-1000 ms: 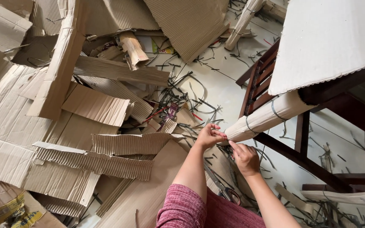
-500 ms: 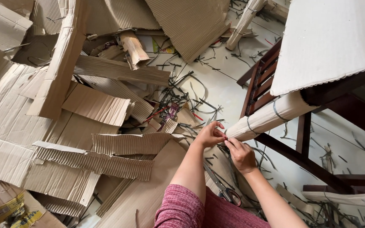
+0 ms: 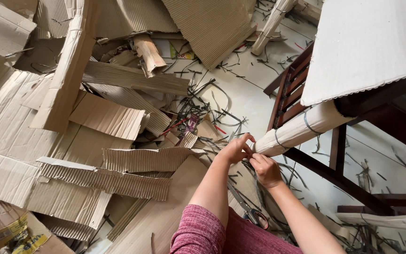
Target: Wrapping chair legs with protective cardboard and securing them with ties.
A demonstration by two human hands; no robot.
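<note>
Cardboard-wrapped chair leg (image 3: 297, 130), a tan corrugated tube bound by thin dark straps, ran from under the white board down to both hands, its lower end touching the fingertips.

Left of the fingers lay a heap of torn brown corrugated cardboard sheets (image 3: 71, 141) on the pale tiled floor (image 3: 247, 96), with loose black strap offcuts (image 3: 203, 106) scattered just beyond the fingertips.

Left hand (image 3: 235, 149) was pinched closed at the tube's end, thumb and forefinger apparently pressing the wrap edge; whether a strap end lay between them could not be determined. Right hand (image 3: 265, 170) sat just below and beside it, fingers curled shut against the underside of the tube; what it gripped was hidden.

Steel scissors (image 3: 245, 209) lay on the floor beneath the wrists, near but untouched.

Right of the fingers, the dark brown wooden chair frame (image 3: 334, 174) carried the wrapped leg, with a flat white board (image 3: 367, 44) resting above it.

Recommended practice for this step, as a judgement: the left pinch should hold the cardboard edge tight against the leg so the wrap did not unroll, while the right hand worked the binding close to the end. Tension should be kept even, and the scissors left within reach.
</note>
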